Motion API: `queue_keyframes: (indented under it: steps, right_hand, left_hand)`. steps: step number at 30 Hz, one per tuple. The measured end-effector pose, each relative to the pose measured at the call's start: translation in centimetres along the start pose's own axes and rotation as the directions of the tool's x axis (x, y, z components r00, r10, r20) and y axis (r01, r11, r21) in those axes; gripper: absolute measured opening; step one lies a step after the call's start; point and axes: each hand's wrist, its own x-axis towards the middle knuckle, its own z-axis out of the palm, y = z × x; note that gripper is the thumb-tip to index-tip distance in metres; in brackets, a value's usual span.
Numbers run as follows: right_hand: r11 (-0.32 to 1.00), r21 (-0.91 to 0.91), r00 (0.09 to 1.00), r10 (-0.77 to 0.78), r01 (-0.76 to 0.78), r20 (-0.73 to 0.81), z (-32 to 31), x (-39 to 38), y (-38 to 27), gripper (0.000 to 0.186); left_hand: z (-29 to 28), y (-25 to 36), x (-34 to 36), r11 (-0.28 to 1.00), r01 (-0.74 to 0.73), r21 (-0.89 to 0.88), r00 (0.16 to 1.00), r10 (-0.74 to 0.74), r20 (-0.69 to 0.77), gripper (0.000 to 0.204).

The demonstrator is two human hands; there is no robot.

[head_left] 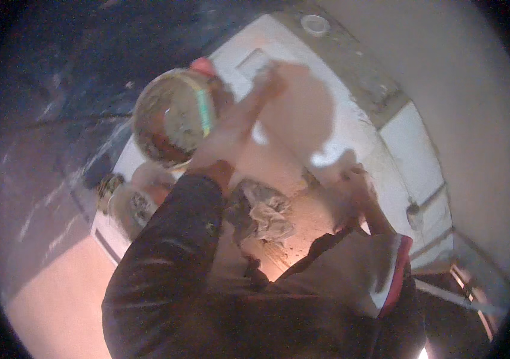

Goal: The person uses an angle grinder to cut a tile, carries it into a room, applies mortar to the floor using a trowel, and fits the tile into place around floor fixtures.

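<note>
My left arm, in a dark sleeve, reaches forward across a white work surface (357, 128). My left hand (270, 84) is at the left edge of a smooth, pinkish-brown rounded piece (303, 107); blur hides whether it grips or just touches it. On the right, my right hand (354, 188) is near the lower end of that piece, its fingers smeared too. Left of my forearm stands a round bucket (141, 128) with murky brown content and a green strip (205, 110) along its right side. Closer to me, a crumpled greyish cloth (267, 209) lies on a brown board (297, 224).
Smaller containers (129, 206) stand at the left, below the bucket. A pink-red object (202, 66) is behind the bucket. A white ring-shaped item (315, 24) rests on the grey-brown ledge (363, 66) at the far side. Dark, streaked sheeting (57, 119) covers the left.
</note>
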Motion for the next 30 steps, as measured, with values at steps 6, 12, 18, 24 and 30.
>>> queue_keyframes:
  steps: [6,12,18,24,30]
  right_hand:
    - [0.607,0.665,0.899,0.326,-0.436,0.292,-0.9,2.8,-3.1,0.013]
    - [0.406,0.861,0.952,0.148,-0.307,0.269,-5.2,2.8,-5.2,0.011]
    - [0.799,0.6,0.977,-0.148,0.025,0.156,-14.7,8.4,-26.2,0.029]
    - [0.992,0.067,0.989,-0.116,0.11,0.093,-19.2,7.1,-32.2,0.034]
    - [0.999,-0.044,0.978,0.002,-0.011,-0.21,-23.3,-1.5,-27.9,0.047]
  left_hand:
    - [-7.0,7.3,-1.8,0.993,-0.026,0.117,0.997,0.017,0.075,0.034]
    - [-23.8,14.7,-14.6,0.944,-0.235,-0.231,0.971,0.216,-0.105,0.047]
    - [-30.2,0.0,-30.0,0.95,-0.293,-0.112,0.91,0.241,-0.336,0.048]
    - [-28.2,-6.5,-37.2,0.789,0.138,-0.598,0.94,-0.295,-0.172,0.037]
    - [-24.6,-7.2,-35.4,0.828,0.071,-0.557,0.975,-0.175,-0.135,0.036]
